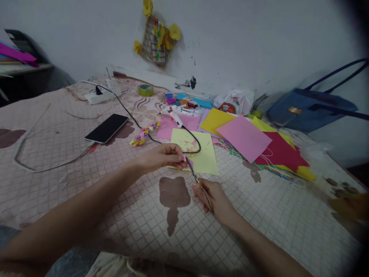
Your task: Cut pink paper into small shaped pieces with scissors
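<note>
My left hand [165, 156] pinches a small piece of pink paper [185, 157] between thumb and fingers. In my right hand [211, 198] is a pair of scissors [193, 172], its blades pointing up and left to the pink piece. The fingers wrap around the handles and partly hide them. Beneath the blades lies a pale yellow sheet [209, 161] with pink and yellow paper scraps on it. Just behind it a white hot glue gun [175, 116] rests on a pink sheet [164, 129], its black cord looping over the yellow sheet.
A strip of colourful paper bits [144, 134] and a tablet [107, 129] on a cable lie to the left. Behind are a power strip [99, 96] and green tape [145, 90]. Coloured sheets [245, 136] spread to the right, near a blue handbag [311, 107] by the wall.
</note>
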A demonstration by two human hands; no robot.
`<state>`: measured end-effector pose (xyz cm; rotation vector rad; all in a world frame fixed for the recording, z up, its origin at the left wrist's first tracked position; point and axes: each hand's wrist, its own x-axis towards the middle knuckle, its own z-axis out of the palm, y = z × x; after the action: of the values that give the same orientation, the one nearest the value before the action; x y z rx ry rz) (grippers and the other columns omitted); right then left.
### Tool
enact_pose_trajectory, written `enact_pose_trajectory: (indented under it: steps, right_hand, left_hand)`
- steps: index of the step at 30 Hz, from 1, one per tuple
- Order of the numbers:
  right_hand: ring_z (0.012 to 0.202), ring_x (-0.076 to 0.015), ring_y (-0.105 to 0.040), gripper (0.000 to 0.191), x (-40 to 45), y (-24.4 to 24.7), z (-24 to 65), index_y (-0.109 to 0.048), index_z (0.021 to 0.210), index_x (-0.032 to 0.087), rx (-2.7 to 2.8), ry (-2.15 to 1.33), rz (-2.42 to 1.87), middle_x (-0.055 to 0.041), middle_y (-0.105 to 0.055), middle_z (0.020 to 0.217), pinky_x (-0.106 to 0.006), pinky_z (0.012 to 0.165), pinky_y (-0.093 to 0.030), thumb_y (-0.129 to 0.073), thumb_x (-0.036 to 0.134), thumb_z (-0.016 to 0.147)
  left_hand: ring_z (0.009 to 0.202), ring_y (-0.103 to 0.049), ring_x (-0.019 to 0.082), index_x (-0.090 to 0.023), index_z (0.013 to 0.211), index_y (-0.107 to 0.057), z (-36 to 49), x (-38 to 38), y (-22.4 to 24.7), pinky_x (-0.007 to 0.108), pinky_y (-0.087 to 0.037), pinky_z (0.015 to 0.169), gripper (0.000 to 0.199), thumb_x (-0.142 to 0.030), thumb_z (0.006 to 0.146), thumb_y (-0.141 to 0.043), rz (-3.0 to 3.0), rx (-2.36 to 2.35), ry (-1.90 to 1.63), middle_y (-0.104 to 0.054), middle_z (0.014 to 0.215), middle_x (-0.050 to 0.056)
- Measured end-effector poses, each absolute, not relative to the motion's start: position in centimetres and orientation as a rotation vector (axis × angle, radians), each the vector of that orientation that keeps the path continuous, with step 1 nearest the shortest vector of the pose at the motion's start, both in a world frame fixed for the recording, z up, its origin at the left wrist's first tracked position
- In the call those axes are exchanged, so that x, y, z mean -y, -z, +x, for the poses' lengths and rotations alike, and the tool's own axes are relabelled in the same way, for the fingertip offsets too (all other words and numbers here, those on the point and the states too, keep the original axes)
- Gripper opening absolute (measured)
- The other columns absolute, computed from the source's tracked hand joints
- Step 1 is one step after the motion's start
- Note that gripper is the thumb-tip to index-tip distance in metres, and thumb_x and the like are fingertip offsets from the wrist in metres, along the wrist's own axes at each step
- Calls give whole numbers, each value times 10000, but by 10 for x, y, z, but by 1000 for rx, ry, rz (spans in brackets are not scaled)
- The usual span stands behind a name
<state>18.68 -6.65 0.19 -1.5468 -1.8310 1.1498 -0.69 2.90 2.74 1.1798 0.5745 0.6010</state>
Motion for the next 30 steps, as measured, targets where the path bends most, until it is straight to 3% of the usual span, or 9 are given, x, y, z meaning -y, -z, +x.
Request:
enact_pose_trajectory:
  steps: [4,11,30]
  right_hand:
    - [329,-71,-390,366,66,-5,187,-464,604,169,1813,-1203,-1546,59,-381,397,-166,330,-305,-394,455,822]
    - [339,-49,-340,427,65,-17,191,-486,662,153,1624,-1634,-1321,65,-369,441,-160,341,-308,-350,526,820]
    - [323,-44,-310,415,62,-21,202,-475,622,155,1688,-1652,-1359,75,-343,410,-153,322,-282,-380,512,811]
  left_hand:
    - [742,-608,106,-96,781,-518,-10,-31,-29,243,-474,714,77,-143,746,-569,1161,-555,-556,-630,795,59]
    - [744,-620,114,-106,756,-537,-12,-32,-31,225,-486,690,81,-144,719,-598,1146,-535,-502,-646,776,60]
    - [774,-616,110,-103,764,-548,-14,-31,-32,235,-479,724,65,-119,718,-591,1171,-486,-436,-650,824,72]
